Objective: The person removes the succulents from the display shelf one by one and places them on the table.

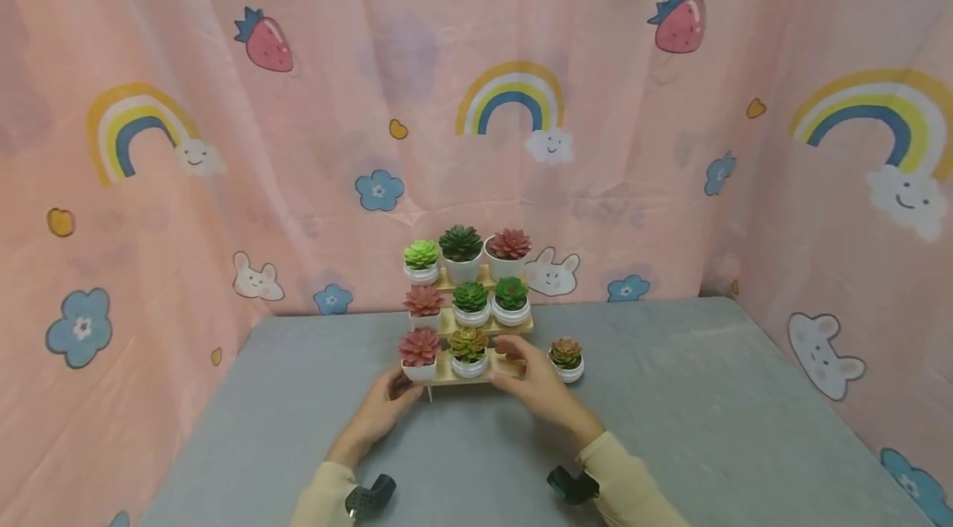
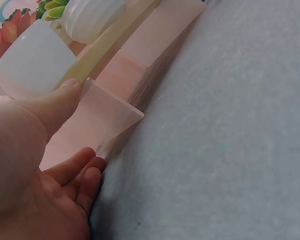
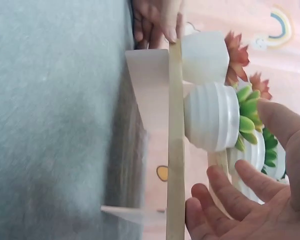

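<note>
A tiered stand with pale wooden shelves [image 1: 476, 328] and translucent side panels [image 2: 107, 112] stands on the table. My left hand [image 1: 387, 403] grips the left end of its lowest shelf, thumb on the board's edge, fingers beside the side panel. That shelf carries a red succulent in a white pot [image 1: 419, 353] and a yellow-green succulent in a ribbed white pot [image 1: 468, 352]. My right hand [image 1: 542, 386] is at the shelf's right end, its fingers spread and relaxed, holding nothing. In the right wrist view its thumb is near the yellow-green succulent [image 3: 247, 112].
The upper two shelves hold several potted succulents, including a dark green one [image 1: 461, 250] and a red one [image 1: 509, 250]. A brownish succulent in a white pot [image 1: 567, 358] stands on the grey tabletop [image 1: 670, 411], right of the stand. A pink patterned curtain [image 1: 313, 146] hangs behind.
</note>
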### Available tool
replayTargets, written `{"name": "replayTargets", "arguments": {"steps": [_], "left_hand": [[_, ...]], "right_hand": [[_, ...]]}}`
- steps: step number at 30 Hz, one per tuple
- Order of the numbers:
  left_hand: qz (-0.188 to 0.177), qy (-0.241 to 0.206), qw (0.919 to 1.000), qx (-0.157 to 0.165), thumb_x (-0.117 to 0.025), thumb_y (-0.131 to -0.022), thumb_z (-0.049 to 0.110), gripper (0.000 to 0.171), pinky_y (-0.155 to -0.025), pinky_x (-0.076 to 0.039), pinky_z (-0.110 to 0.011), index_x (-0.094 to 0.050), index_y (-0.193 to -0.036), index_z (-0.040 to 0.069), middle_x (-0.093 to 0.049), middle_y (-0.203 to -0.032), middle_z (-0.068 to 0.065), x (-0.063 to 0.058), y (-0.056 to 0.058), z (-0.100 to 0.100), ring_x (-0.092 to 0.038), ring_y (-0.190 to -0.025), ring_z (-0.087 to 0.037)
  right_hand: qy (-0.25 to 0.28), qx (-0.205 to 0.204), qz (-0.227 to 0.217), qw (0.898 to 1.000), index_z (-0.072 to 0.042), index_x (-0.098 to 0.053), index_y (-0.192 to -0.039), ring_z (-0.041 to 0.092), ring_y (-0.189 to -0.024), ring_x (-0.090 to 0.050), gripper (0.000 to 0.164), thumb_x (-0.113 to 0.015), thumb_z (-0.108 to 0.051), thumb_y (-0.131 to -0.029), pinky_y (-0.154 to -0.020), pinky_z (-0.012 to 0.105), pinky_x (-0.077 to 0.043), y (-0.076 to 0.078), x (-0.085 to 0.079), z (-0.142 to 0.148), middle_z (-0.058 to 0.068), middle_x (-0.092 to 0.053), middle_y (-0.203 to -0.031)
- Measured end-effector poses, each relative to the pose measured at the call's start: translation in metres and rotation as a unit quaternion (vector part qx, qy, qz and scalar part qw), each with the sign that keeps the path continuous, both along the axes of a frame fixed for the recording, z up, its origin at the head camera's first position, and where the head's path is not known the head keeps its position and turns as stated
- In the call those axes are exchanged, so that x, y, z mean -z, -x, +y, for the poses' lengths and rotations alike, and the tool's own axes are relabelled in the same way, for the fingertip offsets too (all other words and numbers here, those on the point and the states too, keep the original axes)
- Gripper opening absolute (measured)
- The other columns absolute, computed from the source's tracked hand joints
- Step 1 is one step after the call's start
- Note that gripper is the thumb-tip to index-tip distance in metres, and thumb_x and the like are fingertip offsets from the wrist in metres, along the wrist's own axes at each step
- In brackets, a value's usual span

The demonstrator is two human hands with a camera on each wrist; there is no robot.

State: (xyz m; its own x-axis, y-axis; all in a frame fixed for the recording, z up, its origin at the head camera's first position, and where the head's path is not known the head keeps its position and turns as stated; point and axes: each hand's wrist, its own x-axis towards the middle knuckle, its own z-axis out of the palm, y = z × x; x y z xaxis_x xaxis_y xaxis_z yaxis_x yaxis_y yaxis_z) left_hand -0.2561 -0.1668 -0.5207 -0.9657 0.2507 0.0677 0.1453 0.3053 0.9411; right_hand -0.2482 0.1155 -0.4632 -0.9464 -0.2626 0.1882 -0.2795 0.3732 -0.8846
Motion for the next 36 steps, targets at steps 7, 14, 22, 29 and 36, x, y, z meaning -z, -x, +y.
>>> {"name": "replayTargets", "arguments": {"steps": [7,14,22,29,36], "left_hand": [[-0.015,-0.008,0.9998,-0.011,-0.066,-0.099,0.017,0.054,-0.093,-0.047,-0.014,-0.048,-0.149,0.006,-0.056,-0.147,-0.018,0.003,0.002,-0.002,-0.053,-0.136,-0.034],[-0.01,-0.004,0.9999,-0.007,-0.066,-0.099,0.018,0.055,-0.095,-0.048,-0.017,-0.048,-0.149,0.006,-0.057,-0.146,-0.018,0.004,0.003,0.0,-0.054,-0.135,-0.034],[-0.007,-0.004,0.9999,-0.009,-0.066,-0.099,0.018,0.056,-0.096,-0.047,-0.017,-0.047,-0.15,0.007,-0.056,-0.147,-0.017,0.004,0.004,0.001,-0.053,-0.136,-0.033],[-0.007,-0.007,0.9998,-0.017,-0.066,-0.098,0.017,0.057,-0.098,-0.047,-0.019,-0.046,-0.151,0.007,-0.055,-0.148,-0.018,0.005,0.002,0.002,-0.052,-0.137,-0.034],[-0.009,-0.002,0.9995,-0.032,-0.067,-0.098,0.017,0.057,-0.105,-0.049,-0.038,-0.047,-0.15,0.008,-0.056,-0.147,-0.016,0.005,0.001,0.003,-0.053,-0.136,-0.033]], "right_hand": [[-0.01,0.024,0.02,0.999,-0.002,-0.06,-0.132,0.033,-0.121,-0.061,0.053,-0.079,-0.019,-0.086,-0.105,0.053,-0.046,0.01,0.002,-0.017,0.017,-0.068,-0.126],[-0.04,0.041,0.005,0.998,0.001,-0.058,-0.135,0.036,-0.125,-0.059,0.061,-0.08,-0.027,-0.086,-0.108,0.055,-0.044,0.012,0.002,-0.027,0.02,-0.065,-0.129],[-0.057,0.061,0.014,0.996,0.002,-0.057,-0.136,0.037,-0.127,-0.059,0.067,-0.083,-0.029,-0.082,-0.109,0.054,-0.044,0.013,0.002,-0.033,0.021,-0.064,-0.133],[-0.061,0.069,0.013,0.996,0.001,-0.058,-0.135,0.033,-0.123,-0.061,0.066,-0.083,-0.027,-0.081,-0.107,0.052,-0.046,0.016,0.004,-0.036,0.019,-0.066,-0.13],[-0.05,0.073,0.017,0.996,-0.002,-0.059,-0.134,0.028,-0.117,-0.063,0.064,-0.084,-0.025,-0.08,-0.1,0.048,-0.05,0.015,0.005,-0.032,0.017,-0.067,-0.128]]}}
